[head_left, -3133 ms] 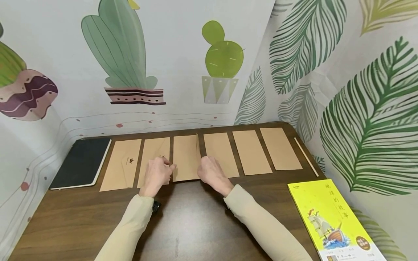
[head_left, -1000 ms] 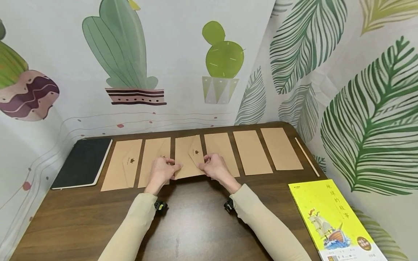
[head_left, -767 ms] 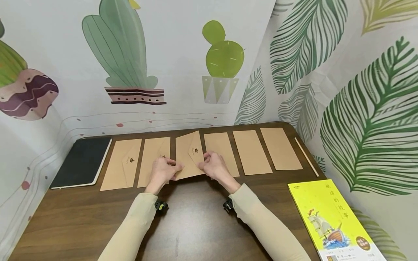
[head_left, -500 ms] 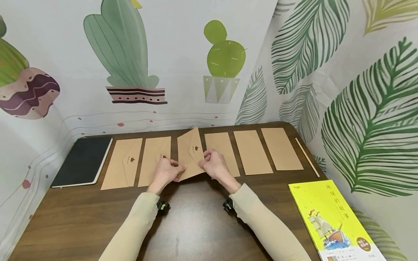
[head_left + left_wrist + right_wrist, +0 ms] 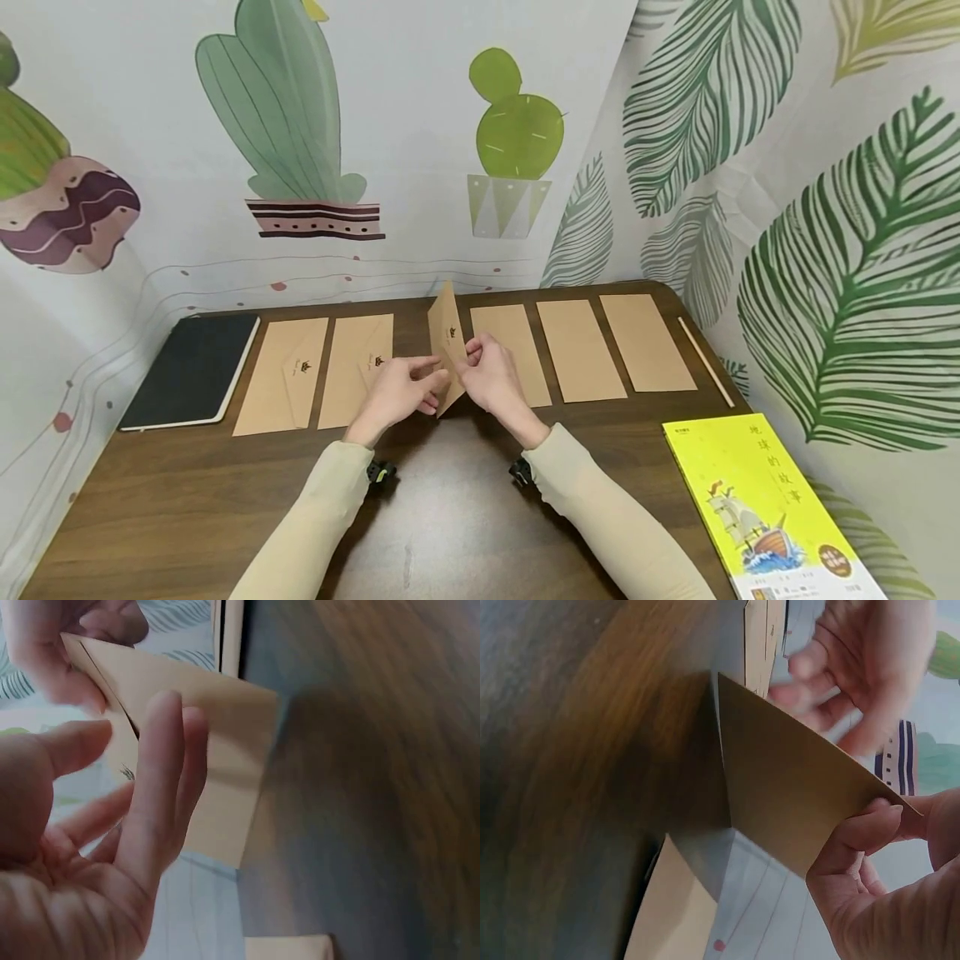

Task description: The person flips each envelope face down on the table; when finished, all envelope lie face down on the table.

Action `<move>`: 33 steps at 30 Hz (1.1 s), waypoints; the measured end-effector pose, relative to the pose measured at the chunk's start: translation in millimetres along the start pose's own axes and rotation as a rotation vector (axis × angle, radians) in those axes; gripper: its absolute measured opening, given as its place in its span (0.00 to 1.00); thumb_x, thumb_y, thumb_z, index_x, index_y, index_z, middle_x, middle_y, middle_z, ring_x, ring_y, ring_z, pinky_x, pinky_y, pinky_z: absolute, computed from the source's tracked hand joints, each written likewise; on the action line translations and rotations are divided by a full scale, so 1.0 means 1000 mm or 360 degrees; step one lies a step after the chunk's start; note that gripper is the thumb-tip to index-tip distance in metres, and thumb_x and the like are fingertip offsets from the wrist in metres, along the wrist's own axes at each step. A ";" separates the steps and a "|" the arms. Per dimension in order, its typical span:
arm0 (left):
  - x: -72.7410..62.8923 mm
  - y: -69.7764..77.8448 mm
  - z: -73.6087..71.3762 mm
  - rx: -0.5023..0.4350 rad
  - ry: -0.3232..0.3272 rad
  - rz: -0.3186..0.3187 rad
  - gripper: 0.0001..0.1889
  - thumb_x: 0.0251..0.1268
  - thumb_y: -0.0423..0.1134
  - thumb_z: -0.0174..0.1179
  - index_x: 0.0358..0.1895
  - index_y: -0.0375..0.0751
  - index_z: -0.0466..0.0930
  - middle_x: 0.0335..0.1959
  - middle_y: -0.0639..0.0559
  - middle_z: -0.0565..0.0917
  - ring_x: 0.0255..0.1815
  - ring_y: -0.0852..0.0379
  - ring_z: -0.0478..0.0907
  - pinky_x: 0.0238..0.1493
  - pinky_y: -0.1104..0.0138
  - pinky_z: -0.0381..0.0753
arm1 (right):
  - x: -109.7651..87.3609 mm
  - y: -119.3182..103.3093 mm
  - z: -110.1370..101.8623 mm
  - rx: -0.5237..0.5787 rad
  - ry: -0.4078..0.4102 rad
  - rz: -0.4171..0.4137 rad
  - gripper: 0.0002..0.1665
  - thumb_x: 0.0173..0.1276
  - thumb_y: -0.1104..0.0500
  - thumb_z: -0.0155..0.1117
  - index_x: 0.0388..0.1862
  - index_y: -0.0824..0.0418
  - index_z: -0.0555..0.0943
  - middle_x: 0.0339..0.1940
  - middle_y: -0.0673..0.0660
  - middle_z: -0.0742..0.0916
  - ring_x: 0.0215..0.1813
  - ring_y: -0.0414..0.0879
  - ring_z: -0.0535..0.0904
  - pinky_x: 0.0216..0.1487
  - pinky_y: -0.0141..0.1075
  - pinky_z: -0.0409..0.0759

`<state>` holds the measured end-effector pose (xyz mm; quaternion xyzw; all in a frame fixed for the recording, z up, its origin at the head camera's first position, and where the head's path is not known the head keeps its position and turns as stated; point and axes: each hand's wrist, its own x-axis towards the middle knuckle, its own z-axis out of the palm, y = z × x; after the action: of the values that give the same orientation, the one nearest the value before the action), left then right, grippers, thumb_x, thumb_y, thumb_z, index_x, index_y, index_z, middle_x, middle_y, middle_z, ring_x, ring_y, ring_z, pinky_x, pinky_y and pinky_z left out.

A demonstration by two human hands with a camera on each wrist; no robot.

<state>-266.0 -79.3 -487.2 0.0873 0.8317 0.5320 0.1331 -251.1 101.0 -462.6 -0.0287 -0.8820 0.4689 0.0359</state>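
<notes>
A brown paper envelope point(image 5: 448, 333) with a small crown print on its flap side stands steeply tilted on edge, its flap side toward the left. My right hand point(image 5: 491, 375) pinches its upper edge between thumb and fingers; the plain side of the envelope point(image 5: 780, 780) faces that wrist's camera. My left hand point(image 5: 405, 387) is beside the flap side, fingers loosely spread. In the left wrist view, these fingers point(image 5: 155, 780) overlap the envelope without gripping it.
To the left lie two envelopes point(image 5: 279, 375) with crown-printed flaps up, then a black notebook point(image 5: 191, 371). Several plain-side-up envelopes point(image 5: 581, 350) lie to the right. Beyond are a thin stick point(image 5: 707, 362) and a yellow book point(image 5: 765, 500). A patterned wall covering point(image 5: 420, 167) rises behind the table.
The middle envelope, first plain side up, was turned to show its crown flap and has now been tipped up onto its edge. My left hand has loosened from it and shifted right.
</notes>
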 end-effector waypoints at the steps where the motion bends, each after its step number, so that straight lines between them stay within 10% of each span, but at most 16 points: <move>1: -0.001 0.002 0.000 0.0015 -0.0016 0.0048 0.26 0.80 0.42 0.66 0.74 0.35 0.79 0.38 0.36 0.93 0.26 0.55 0.92 0.33 0.58 0.94 | 0.000 -0.001 0.000 0.0000 0.0001 -0.0003 0.10 0.71 0.64 0.71 0.48 0.63 0.83 0.36 0.56 0.88 0.38 0.46 0.81 0.42 0.37 0.79; 13: 0.001 0.009 0.001 -0.0162 0.0104 0.0123 0.22 0.87 0.45 0.57 0.71 0.34 0.82 0.51 0.30 0.92 0.38 0.46 0.95 0.35 0.60 0.94 | -0.005 -0.002 0.007 0.0271 -0.0180 -0.0108 0.19 0.88 0.54 0.52 0.55 0.66 0.84 0.35 0.63 0.89 0.27 0.60 0.90 0.25 0.36 0.85; 21: 0.002 0.019 -0.002 -0.0279 0.0227 -0.0013 0.25 0.80 0.47 0.66 0.66 0.29 0.84 0.51 0.31 0.92 0.32 0.57 0.92 0.34 0.60 0.94 | -0.005 0.000 0.012 0.0174 -0.0440 -0.0133 0.19 0.88 0.61 0.45 0.60 0.67 0.83 0.27 0.63 0.88 0.21 0.43 0.82 0.26 0.34 0.85; 33: -0.006 0.014 -0.010 -0.0416 0.0281 -0.0075 0.22 0.80 0.36 0.61 0.68 0.23 0.80 0.55 0.26 0.90 0.28 0.61 0.90 0.32 0.64 0.93 | 0.002 0.015 0.023 -0.0249 -0.0643 -0.0187 0.21 0.87 0.58 0.54 0.66 0.69 0.83 0.58 0.65 0.91 0.56 0.54 0.86 0.60 0.48 0.85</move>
<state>-263.3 -83.9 -469.2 0.0026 0.7656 0.6380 0.0823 -255.1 90.6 -487.2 0.1144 -0.9052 0.3924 -0.1165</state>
